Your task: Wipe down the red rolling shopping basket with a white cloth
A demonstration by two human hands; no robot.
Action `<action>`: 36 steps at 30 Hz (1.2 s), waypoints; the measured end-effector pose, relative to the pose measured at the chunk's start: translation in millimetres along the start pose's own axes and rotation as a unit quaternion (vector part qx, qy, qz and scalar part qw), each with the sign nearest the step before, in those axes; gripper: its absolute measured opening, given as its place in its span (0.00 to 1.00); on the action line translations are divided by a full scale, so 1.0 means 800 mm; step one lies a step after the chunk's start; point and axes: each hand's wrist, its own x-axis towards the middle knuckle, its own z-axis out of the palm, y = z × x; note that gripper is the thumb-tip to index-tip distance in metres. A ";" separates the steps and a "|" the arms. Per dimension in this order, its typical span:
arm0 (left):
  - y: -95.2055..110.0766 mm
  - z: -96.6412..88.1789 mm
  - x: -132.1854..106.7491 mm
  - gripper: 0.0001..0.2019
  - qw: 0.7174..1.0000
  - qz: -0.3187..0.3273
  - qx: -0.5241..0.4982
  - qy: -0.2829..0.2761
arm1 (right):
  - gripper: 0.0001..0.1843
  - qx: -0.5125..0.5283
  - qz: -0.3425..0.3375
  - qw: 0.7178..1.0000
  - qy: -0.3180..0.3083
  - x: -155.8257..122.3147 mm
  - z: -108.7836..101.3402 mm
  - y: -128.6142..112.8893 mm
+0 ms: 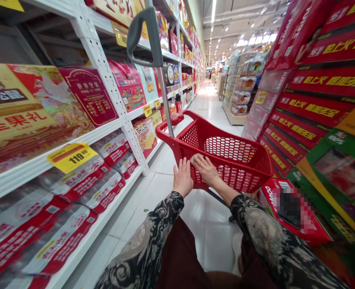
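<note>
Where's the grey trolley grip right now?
In the head view, the grey curved plastic grip tops a metal pole rising from the left side of the red mesh plastic basket, above the person's left hand, against the white shelving.

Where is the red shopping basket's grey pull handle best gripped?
Take the grey looped handle by its thick upper bar, coming from above and from the person's side. It stands at the top of a slim metal pole, tilted up over the red shopping basket, and its open loop should leave room to wrap around the bar.
</note>
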 end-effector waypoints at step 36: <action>0.120 0.029 0.008 0.35 0.994 0.111 0.001 -0.013 | 0.23 -0.041 0.061 0.997 0.020 -0.146 -0.026 0.059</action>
